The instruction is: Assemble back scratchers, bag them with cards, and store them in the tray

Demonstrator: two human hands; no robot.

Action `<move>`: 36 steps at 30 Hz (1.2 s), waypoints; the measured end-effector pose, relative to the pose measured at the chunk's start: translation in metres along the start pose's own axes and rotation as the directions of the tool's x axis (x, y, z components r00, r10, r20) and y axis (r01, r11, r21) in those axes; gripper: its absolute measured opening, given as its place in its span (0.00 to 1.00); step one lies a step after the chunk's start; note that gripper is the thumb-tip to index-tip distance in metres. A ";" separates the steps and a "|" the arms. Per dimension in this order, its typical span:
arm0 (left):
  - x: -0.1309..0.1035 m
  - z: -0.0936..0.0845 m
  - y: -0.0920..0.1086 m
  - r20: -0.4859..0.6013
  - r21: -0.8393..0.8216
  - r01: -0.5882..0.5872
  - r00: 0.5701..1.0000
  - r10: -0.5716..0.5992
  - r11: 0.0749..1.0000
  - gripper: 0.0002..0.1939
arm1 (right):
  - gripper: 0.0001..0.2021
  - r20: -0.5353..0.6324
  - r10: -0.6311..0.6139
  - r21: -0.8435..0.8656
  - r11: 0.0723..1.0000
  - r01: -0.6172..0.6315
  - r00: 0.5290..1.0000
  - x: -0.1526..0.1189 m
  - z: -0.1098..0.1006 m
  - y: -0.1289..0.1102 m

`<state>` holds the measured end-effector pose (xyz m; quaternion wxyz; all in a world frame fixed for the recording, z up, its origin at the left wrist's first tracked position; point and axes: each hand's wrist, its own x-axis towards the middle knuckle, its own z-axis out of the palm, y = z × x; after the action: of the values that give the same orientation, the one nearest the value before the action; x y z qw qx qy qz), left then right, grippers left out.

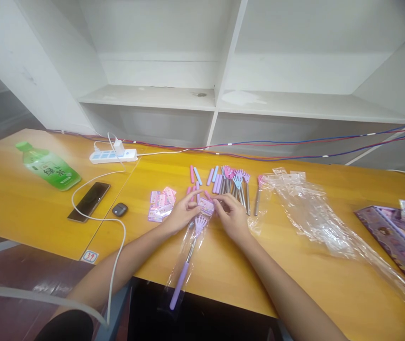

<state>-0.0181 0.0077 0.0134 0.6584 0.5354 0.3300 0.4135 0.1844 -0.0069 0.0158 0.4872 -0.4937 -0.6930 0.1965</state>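
Both hands meet over the table's middle. My left hand (185, 211) has its fingers closed at the left side of a small printed card (206, 207). My right hand (231, 214) pinches the card's right side, near the top of a clear bag. Inside that bag lies a purple hand-shaped scratcher (180, 284) with a metal rod, its purple handle hanging past the table's front edge. More printed cards (160, 204) are piled left of my left hand. Behind the hands lie several hand-shaped scratchers (238, 182) and loose coloured handles (210, 176).
On the left are a green bottle (49, 166), a phone (89, 201), a black earphone case (119, 209) and a power strip (113, 156) with a white cable. Clear bags (316, 213) and a purple printed box (394, 241) lie right. White shelves (153, 97) stand behind.
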 end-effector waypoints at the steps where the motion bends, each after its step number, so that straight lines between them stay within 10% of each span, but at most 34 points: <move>1: 0.000 0.000 0.000 -0.010 0.022 0.009 1.000 -0.009 1.000 0.37 | 0.13 0.009 -0.003 0.009 1.000 0.003 1.000 0.000 0.000 0.000; 26: 0.000 -0.001 -0.003 -0.110 0.087 -0.050 0.992 0.059 0.995 0.17 | 0.10 0.115 -0.156 -0.009 0.987 0.158 0.981 -0.003 -0.003 -0.005; 36: -0.004 0.004 -0.003 -0.139 0.204 -0.095 0.982 0.125 0.974 0.17 | 0.24 0.163 0.185 0.264 0.938 -0.223 0.969 -0.010 0.020 -0.003</move>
<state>-0.0158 0.0021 0.0117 0.5517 0.5823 0.3878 0.4540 0.1655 -0.0128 0.0045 0.4809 -0.4744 -0.6346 0.3753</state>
